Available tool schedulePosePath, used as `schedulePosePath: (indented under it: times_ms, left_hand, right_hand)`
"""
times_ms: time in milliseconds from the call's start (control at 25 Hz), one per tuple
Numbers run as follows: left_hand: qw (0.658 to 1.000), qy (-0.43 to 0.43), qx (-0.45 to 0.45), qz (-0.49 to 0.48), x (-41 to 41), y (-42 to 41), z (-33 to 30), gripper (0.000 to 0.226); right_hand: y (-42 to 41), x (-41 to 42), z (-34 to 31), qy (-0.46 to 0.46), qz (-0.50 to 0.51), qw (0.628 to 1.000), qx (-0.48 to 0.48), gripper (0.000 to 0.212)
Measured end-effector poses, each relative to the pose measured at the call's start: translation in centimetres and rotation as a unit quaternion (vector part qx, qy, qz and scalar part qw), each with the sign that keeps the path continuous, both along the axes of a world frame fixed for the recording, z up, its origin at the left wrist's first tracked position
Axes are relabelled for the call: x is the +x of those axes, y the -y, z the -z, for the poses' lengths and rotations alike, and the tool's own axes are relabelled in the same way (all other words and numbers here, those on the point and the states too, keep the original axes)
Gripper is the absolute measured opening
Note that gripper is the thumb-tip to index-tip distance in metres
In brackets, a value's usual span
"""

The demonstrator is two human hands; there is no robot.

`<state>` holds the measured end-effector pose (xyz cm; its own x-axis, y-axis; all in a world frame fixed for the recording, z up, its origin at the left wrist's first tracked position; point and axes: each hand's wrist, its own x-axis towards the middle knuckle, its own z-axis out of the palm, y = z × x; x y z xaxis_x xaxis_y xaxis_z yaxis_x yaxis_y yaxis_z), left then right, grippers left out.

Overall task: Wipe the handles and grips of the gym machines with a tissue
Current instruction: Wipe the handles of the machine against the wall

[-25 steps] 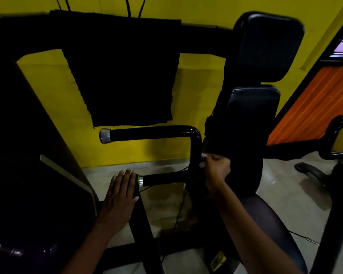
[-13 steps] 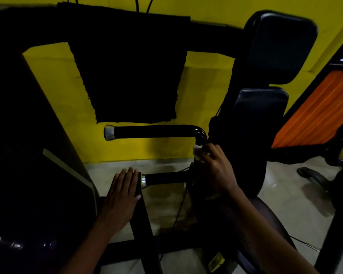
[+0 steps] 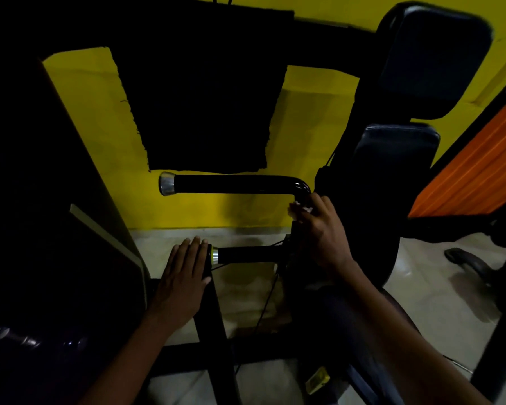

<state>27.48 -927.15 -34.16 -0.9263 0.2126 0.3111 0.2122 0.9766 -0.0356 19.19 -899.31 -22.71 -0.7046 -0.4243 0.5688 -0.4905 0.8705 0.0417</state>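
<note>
A black upper handle (image 3: 231, 184) with a silver end cap runs level, then bends down at its right end into an upright bar. My right hand (image 3: 319, 229) grips a white tissue (image 3: 298, 208) against that upright bar just below the bend. A shorter lower grip (image 3: 246, 254) with a silver cap sticks out to the left beneath it. My left hand (image 3: 184, 276) lies flat with straight fingers on a black frame post, its fingertips beside the lower grip's cap.
Black back pads (image 3: 433, 62) of the machine rise at the right, with the seat (image 3: 360, 325) below them under my right arm. A dark panel (image 3: 35, 229) fills the left. Yellow wall behind; an orange panel (image 3: 473, 171) at far right. Cables hang by the post.
My right hand has slid up the upright bar with the tissue, from near the lower grip to just under the bend. My left hand has stayed put.
</note>
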Motion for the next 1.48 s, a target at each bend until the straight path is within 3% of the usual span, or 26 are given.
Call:
schedulePosePath:
  times_ms: [120,400,600,680,840,960,1040,1120,1320,1480]
  left_hand:
    - [1.000,0.006,-0.002,0.002,0.2,0.0,-0.1,0.068]
    - [1.000,0.003,-0.003,0.004,0.3,-0.1,0.0,0.067]
    - [1.000,-0.001,-0.003,0.000,0.3,-0.2,-0.1,0.067]
    - [1.000,-0.001,-0.006,-0.001,0.3,-0.2,-0.1,0.068]
    - [1.000,0.008,-0.003,0.000,0.3,-0.1,-0.2,0.068]
    - [1.000,0.008,0.001,-0.001,0.3,-0.2,-0.2,0.067]
    - [1.000,0.008,0.002,0.000,0.3,-0.1,-0.2,0.067]
    - [1.000,0.010,-0.006,0.000,0.3,-0.2,-0.3,0.067]
    - [1.000,0.011,-0.010,0.000,0.3,-0.3,-0.2,0.067]
    - [1.000,0.004,-0.010,0.002,0.3,-0.1,-0.1,0.067]
  right_hand:
    - [-0.7,2.0,2.6,0.034,-0.007,0.999,0.035,0.048]
    - [0.1,1.2,1.5,0.039,0.010,0.999,0.027,0.044]
    - [-1.1,2.6,3.6,0.065,-0.046,0.994,0.077,0.053]
    - [-1.3,2.5,3.3,0.054,-0.047,0.995,0.070,0.052]
    - [-1.8,3.0,4.4,0.065,-0.116,0.974,0.184,0.040]
    - [-2.3,1.3,1.2,0.019,-0.151,0.962,0.226,0.029]
    - [-2.2,-0.2,-1.5,-0.037,-0.157,0.962,0.221,0.037]
    - [-2.2,-1.3,-2.6,-0.075,-0.149,0.965,0.202,0.027]
    - [-1.9,-2.2,-2.9,-0.025,-0.096,0.994,0.041,0.024]
    - [-2.0,-2.1,-2.7,-0.022,-0.092,0.995,0.014,0.026]
